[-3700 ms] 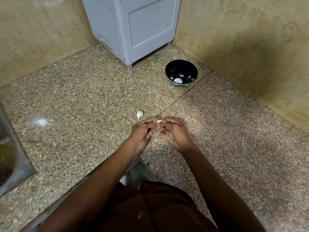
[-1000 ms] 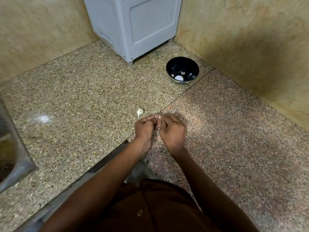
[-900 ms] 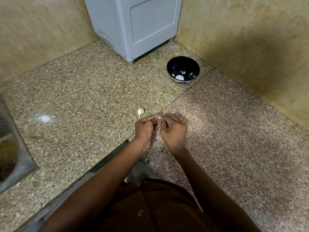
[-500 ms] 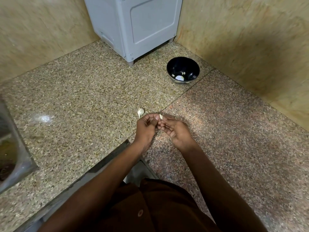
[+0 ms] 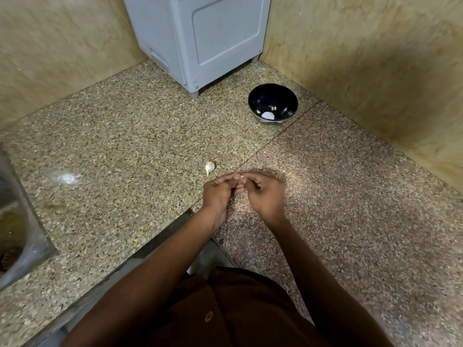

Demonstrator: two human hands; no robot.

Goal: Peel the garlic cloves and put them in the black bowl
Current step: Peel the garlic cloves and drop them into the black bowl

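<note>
My left hand [image 5: 217,194] and my right hand [image 5: 266,194] meet fingertip to fingertip over the granite counter, both pinching a small pale garlic clove [image 5: 242,179] that mostly hides between the fingers. One unpeeled garlic clove [image 5: 209,167] lies on the counter just beyond my left hand, not touched. The black bowl [image 5: 285,98] stands further back to the right, near the wall corner, with a few white peeled pieces in its bottom.
A grey appliance [image 5: 200,38] stands in the back corner, left of the bowl. Tiled walls close the counter at the back and right. A steel sink rim [image 5: 22,221] is at the left edge. The counter's front edge [image 5: 155,241] runs under my forearms.
My right hand's fingers had opened and pulled slightly from the clove half a second ago; now they curl back over it beside my left fingertips. The bowl and loose clove stay put.
</note>
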